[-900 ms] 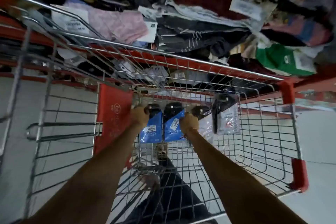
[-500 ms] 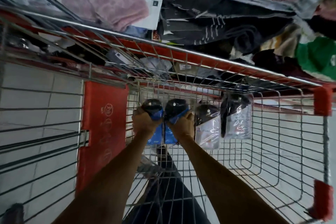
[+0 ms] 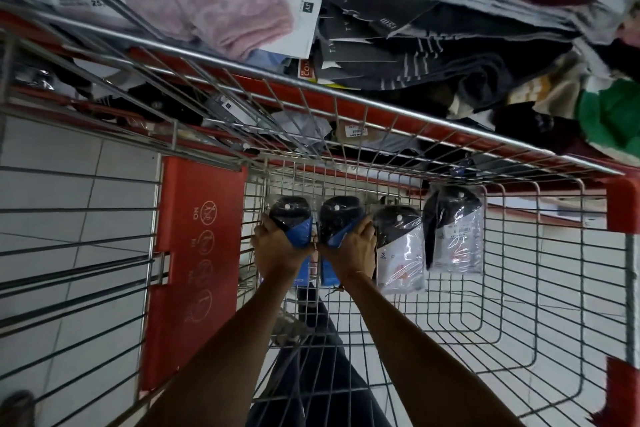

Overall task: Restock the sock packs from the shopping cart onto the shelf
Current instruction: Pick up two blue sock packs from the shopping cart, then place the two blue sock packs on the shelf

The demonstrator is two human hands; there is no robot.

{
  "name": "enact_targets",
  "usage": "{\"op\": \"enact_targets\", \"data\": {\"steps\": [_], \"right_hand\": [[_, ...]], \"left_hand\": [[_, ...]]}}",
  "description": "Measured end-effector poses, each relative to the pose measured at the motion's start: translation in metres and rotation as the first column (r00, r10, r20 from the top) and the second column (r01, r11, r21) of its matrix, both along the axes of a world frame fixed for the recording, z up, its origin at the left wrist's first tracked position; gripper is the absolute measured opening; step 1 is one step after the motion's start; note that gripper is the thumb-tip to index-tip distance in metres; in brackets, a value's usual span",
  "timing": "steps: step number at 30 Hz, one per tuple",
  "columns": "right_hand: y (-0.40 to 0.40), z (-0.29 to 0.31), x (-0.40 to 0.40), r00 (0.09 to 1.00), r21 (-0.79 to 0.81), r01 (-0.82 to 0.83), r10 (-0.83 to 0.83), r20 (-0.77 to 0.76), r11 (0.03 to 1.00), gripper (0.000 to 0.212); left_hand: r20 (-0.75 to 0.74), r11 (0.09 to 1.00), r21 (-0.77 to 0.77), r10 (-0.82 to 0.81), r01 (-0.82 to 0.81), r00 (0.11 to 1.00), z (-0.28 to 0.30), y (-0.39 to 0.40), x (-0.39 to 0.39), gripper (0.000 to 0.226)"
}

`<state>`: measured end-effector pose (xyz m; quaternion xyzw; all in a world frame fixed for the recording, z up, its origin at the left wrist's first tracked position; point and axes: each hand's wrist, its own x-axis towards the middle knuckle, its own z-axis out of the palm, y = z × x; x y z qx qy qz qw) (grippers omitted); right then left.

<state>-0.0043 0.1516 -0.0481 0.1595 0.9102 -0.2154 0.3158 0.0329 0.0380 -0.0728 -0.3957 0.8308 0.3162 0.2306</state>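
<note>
Head view: shopping cart (image 3: pixel 450 135) over tiled floor (image 3: pixel 69 191).

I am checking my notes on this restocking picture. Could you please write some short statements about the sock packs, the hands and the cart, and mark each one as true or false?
1. Four sock packs stand in a row in the shopping cart. True.
2. The left hand grips a blue-labelled sock pack. True.
3. The right hand is empty. False: it grips the second blue-labelled pack.
4. The two white-labelled packs are held by hands. False: no hand grips them.
5. The red panel is to the right of the packs. False: it is to their left.
</note>
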Motion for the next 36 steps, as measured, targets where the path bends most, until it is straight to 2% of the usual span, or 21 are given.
{"op": "enact_targets", "data": {"steps": [8,14,17,22,26,32,36], "right_hand": [[0.003,0.025,0.008,0.998,0.009,0.017,-0.016,-0.055,1.000,0.127],[0.018,0.092,0.013,0.967,-0.102,0.049,-0.072,-0.243,0.994,0.117],[0.027,0.136,0.015,0.927,-0.155,0.080,-0.131,-0.352,0.985,0.103],[0.032,0.208,0.012,0.818,-0.234,0.065,-0.186,-0.545,0.970,0.104],[0.030,0.273,0.008,0.699,-0.248,0.010,-0.184,-0.691,0.969,0.112],[0.022,0.370,-0.011,0.539,-0.279,-0.053,-0.207,-0.816,0.959,0.109],[0.014,0.434,-0.029,0.420,-0.290,-0.088,-0.228,-0.878,0.953,0.110]], "left_hand": [[-0.012,0.999,0.013,0.044,-0.043,0.999,0.027,-0.007,0.008,0.094],[-0.116,0.999,0.031,0.031,-0.027,0.993,0.107,-0.007,0.003,0.071],[-0.253,1.000,0.028,0.018,-0.011,0.967,0.155,-0.009,0.003,0.066],[-0.420,1.000,0.014,-0.001,0.008,0.908,0.228,-0.014,-0.006,0.088],[-0.548,0.999,-0.006,-0.035,0.038,0.836,0.293,-0.021,-0.019,0.086],[-0.776,0.999,-0.040,-0.042,0.017,0.629,0.396,-0.030,-0.042,0.089],[-0.879,0.997,-0.041,-0.008,-0.059,0.478,0.459,-0.039,-0.064,0.090]]}}
